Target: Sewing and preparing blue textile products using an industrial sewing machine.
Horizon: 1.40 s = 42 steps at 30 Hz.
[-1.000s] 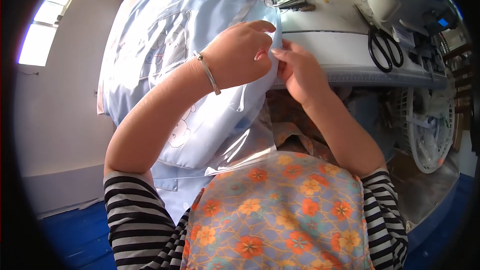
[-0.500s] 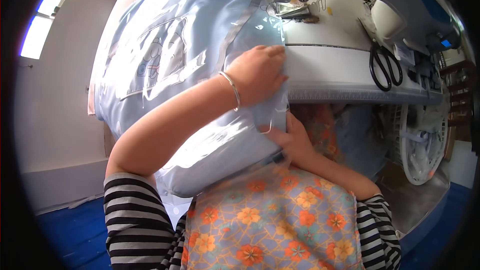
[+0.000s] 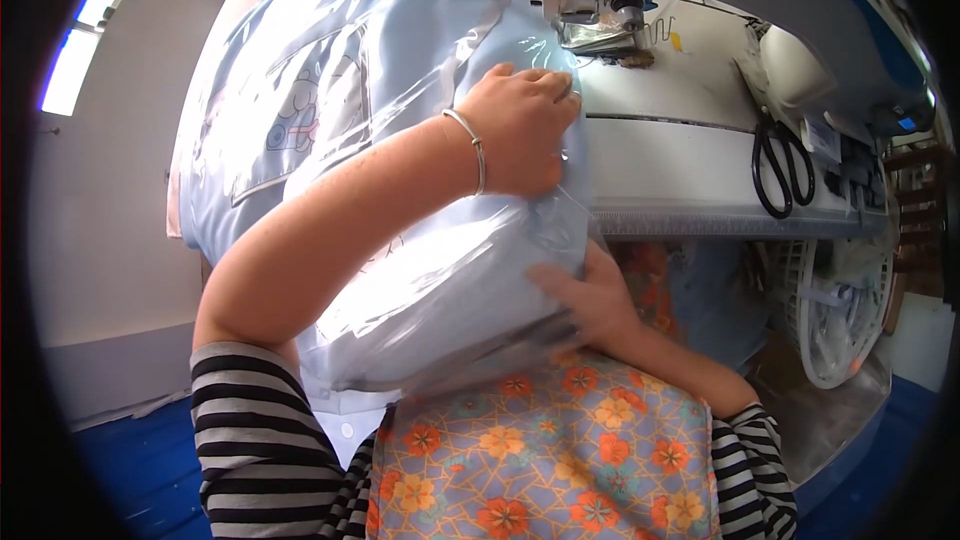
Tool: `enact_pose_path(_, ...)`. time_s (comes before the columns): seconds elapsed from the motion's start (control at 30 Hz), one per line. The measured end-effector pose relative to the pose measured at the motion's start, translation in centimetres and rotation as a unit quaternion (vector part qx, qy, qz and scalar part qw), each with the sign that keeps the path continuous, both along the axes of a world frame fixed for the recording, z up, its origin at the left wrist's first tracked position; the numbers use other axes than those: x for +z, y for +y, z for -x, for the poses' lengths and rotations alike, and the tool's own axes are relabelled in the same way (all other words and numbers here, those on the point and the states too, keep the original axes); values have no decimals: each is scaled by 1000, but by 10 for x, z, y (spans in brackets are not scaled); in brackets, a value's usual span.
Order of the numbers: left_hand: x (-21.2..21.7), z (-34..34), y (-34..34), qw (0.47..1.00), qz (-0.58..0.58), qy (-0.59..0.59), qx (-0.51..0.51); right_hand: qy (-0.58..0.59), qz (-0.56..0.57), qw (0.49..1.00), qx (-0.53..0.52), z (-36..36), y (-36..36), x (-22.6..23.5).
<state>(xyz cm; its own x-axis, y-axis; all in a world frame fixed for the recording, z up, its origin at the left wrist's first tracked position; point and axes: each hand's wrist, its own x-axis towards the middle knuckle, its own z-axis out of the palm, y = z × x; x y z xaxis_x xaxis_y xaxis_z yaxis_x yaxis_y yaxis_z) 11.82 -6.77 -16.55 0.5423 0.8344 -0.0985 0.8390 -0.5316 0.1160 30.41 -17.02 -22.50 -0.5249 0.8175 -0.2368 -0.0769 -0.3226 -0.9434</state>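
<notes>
A light blue folded garment in a clear plastic bag [image 3: 330, 110] lies over the left end of a white sewing table [image 3: 680, 160] and hangs down toward my lap. My left hand [image 3: 515, 130], with a thin metal bangle on its wrist, presses flat on the bag's top right corner beside the sewing machine head [image 3: 590, 0]. My right hand [image 3: 590, 300] is under the table edge, its fingers gripping the lower folded end of the bagged garment from below. The bag's bottom end bulges against my flowered apron [image 3: 540, 460].
Black scissors [image 3: 780, 165] lie on the table to the right. A white fan-like guard [image 3: 840, 310] stands under the table's right side. The floor [image 3: 130, 470] is blue, with a pale wall at left and a bright window [image 3: 85, 40] at the upper left.
Both hands were together at the bag's corner on the table edge. Since then my right hand dropped under the table to the bag's lower end, and my left hand spread flat on top.
</notes>
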Motion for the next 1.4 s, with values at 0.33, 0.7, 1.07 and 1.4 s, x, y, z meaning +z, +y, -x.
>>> enact_pose_path(0.33, 30, -6, 18, 985, 123, 112, -36, 56, 94, 994, -27, 3, 14, 3)
enact_pose_path(0.7, 38, -7, 9, 986, 142, 78, -35, 152, 148, 977, -5, -2, 20, -17)
enact_pose_path(1.07, 18, -2, -9, 992, 41, 69, -92, 95, 155, 983, -34, -2, 3, -9)
enact_pose_path(1.4, 101, -26, -78, 958, 90, 249, -114, 258, 189, 946, -52, 10, 12, -9)
